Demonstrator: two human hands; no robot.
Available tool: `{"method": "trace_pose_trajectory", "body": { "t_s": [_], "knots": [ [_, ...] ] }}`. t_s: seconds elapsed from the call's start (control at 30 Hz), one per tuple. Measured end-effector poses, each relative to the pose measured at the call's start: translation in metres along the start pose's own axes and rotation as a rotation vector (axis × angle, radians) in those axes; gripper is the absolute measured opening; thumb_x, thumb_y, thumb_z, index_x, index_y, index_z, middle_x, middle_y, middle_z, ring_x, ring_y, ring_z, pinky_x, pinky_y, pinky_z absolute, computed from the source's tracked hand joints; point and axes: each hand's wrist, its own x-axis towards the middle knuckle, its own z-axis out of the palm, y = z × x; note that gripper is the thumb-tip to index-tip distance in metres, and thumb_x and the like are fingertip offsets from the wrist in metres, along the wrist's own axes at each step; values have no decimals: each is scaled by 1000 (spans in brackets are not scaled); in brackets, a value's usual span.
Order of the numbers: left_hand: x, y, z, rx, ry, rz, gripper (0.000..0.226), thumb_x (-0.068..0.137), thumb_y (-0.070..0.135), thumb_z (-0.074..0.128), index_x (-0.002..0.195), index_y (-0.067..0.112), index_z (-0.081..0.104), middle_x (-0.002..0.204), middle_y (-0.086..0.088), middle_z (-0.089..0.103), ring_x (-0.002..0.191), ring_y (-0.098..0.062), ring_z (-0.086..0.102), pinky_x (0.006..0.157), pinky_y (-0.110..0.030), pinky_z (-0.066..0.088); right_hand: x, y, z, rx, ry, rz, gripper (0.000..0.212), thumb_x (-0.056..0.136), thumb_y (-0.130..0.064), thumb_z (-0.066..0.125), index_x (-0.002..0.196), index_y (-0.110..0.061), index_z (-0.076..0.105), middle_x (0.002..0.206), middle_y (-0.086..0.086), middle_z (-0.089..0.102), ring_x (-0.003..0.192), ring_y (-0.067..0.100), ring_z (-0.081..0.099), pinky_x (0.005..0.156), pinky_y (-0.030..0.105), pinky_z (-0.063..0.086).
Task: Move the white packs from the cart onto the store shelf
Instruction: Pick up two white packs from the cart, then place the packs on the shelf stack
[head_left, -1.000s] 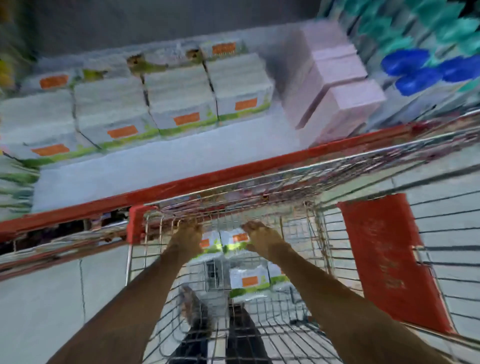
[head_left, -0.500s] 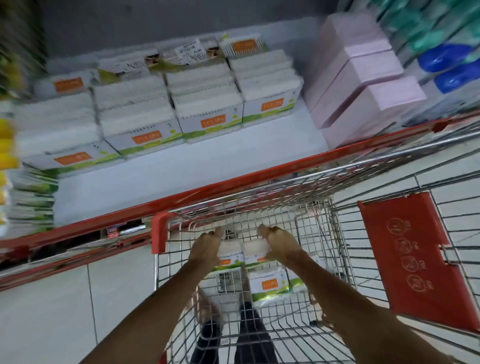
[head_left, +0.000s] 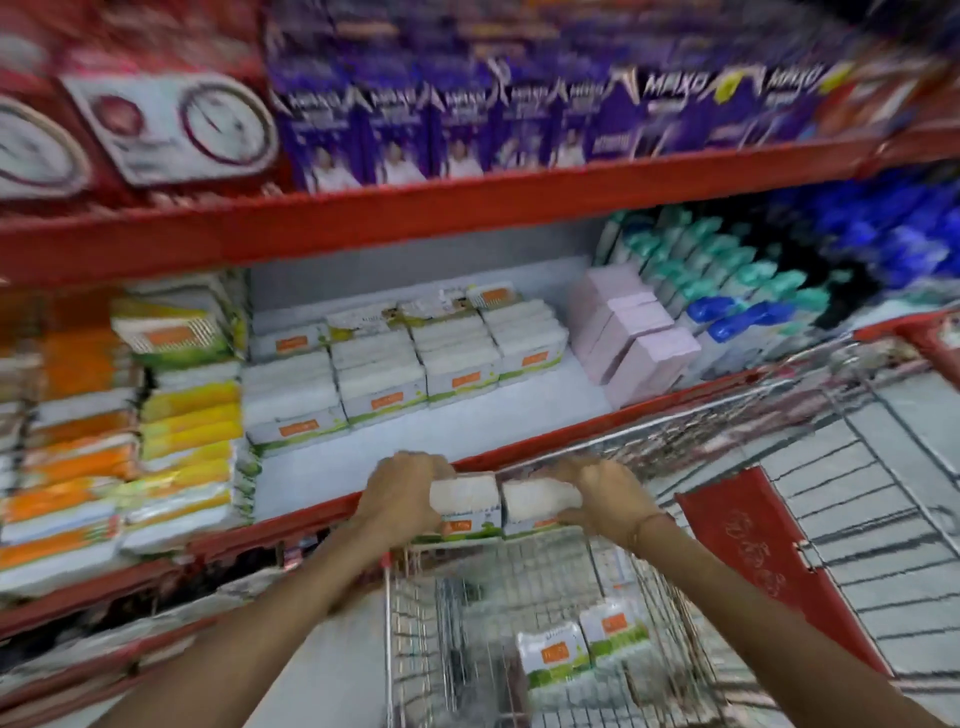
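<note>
Two white packs with orange labels are held side by side above the cart's front rim, just at the red shelf edge. My left hand (head_left: 397, 493) grips the left white pack (head_left: 465, 501); my right hand (head_left: 608, 491) grips the right white pack (head_left: 537, 501). Two more white packs (head_left: 582, 654) lie in the wire cart (head_left: 415, 623) below. On the white shelf (head_left: 415, 457) stand rows of the same white packs (head_left: 395, 364), with bare shelf in front of them.
Pink boxes (head_left: 634, 338) stand right of the shelved packs, then green and blue bottles (head_left: 737, 301). Orange and yellow packs (head_left: 130, 415) fill the shelf to the left. A red shelf beam (head_left: 415, 208) runs overhead, with purple boxes (head_left: 467, 135) above. The cart's red flap (head_left: 758, 561) is at the right.
Both hands have lifted the two packs out of the cart up to the shelf edge. The view has tilted upward, showing the upper shelf.
</note>
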Motion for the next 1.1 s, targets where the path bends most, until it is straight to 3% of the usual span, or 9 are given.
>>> {"method": "trace_pose_trajectory", "body": {
  "t_s": [0.17, 0.27, 0.33, 0.6, 0.93, 1.03, 1.1],
  "knots": [
    [-14, -21, -69, 20, 153, -48, 72, 60, 35, 88, 125, 20, 62, 125, 0, 67, 114, -17, 62, 96, -32, 52, 11, -42, -57, -20, 146, -109, 62, 82, -34, 70, 138, -23, 46, 142, 3, 50, 129, 21, 46, 108, 32, 39],
    [-17, -43, -88, 33, 226, -115, 74, 59, 37, 88, 125, 19, 61, 123, -1, 68, 113, -17, 63, 92, -32, 54, 30, -73, -69, 0, 204, -139, 64, 81, -36, 71, 138, -21, 46, 143, 4, 49, 131, 23, 44, 109, 32, 37],
    [-19, -57, -91, 71, 250, -172, 71, 61, 34, 87, 125, 19, 60, 122, -2, 68, 114, -19, 63, 90, -33, 55, 45, -94, -67, -10, 210, -163, 64, 81, -29, 72, 139, -19, 45, 142, 5, 49, 131, 24, 44, 108, 31, 38],
    [-20, -103, -74, 175, 192, -313, 69, 68, 24, 85, 129, 19, 55, 122, -4, 66, 113, -21, 61, 88, -31, 56, 87, -144, -44, -51, 126, -198, 61, 82, -13, 71, 138, -15, 46, 136, 12, 53, 127, 29, 48, 105, 40, 45],
    [-26, -115, -66, 144, 78, -287, 74, 66, 27, 86, 130, 18, 51, 131, -3, 59, 119, -22, 56, 93, -33, 53, 100, -146, -28, -28, 64, -204, 68, 81, -17, 73, 141, -17, 41, 144, 11, 46, 131, 28, 45, 110, 39, 42],
    [-26, -101, -68, 144, 102, -210, 82, 69, 32, 82, 140, 16, 42, 138, -5, 49, 126, -24, 48, 100, -34, 47, 91, -141, -26, 34, 94, -224, 73, 83, -25, 72, 145, -18, 34, 151, 6, 38, 139, 23, 34, 115, 35, 35],
    [-25, -83, -68, 109, 175, -97, 74, 76, 36, 75, 140, 16, 42, 140, -4, 46, 129, -23, 42, 106, -32, 39, 79, -131, -22, 94, 189, -248, 65, 85, -29, 69, 142, -16, 39, 148, 4, 42, 138, 20, 34, 114, 31, 34]
  ]
}}
